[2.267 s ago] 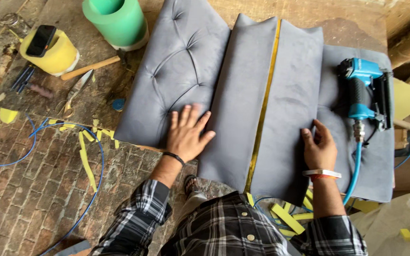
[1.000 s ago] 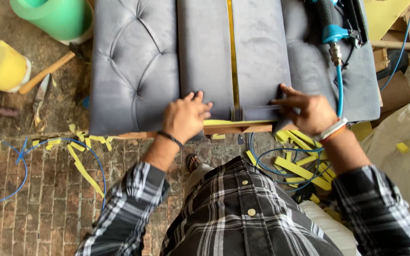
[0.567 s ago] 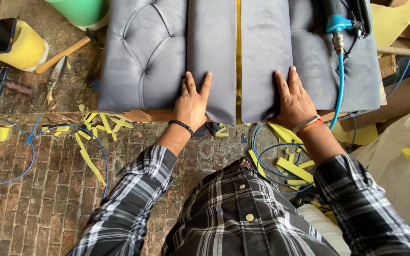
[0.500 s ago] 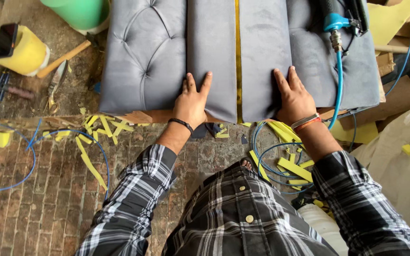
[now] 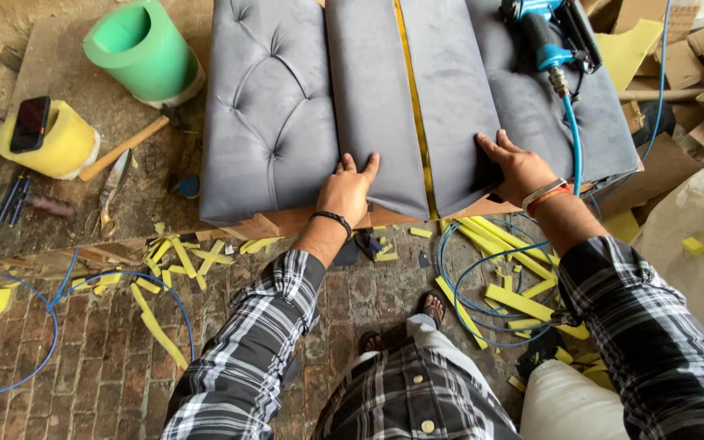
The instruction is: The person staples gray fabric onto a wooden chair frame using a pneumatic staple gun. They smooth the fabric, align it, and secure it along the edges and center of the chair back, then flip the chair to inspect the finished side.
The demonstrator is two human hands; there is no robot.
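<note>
Grey tufted upholstered panel [image 5: 352, 98] lying flat on low wooden base, near edge facing body; yellow foam strip [image 5: 413, 106] visible in the seam between the two smooth middle sections. Left hand [image 5: 349, 189] pressed flat on near edge of left smooth section, fingers spread narrow, holding nothing. Right hand [image 5: 519, 167] flat on near edge of right section, fingers splayed wide, holding nothing. Blue pneumatic staple gun [image 5: 549, 33] resting on far right of panel, blue air hose [image 5: 572, 147] trailing down past right wrist to brick floor. Left of panel: green plastic bucket [image 5: 144, 53], yellow cylindrical container [image 5: 50, 143] with dark phone [image 5: 29, 124] on top, scissors [image 5: 107, 191] near. Yellow foam offcuts [image 5: 507, 293] scattered on floor near feet.
</note>
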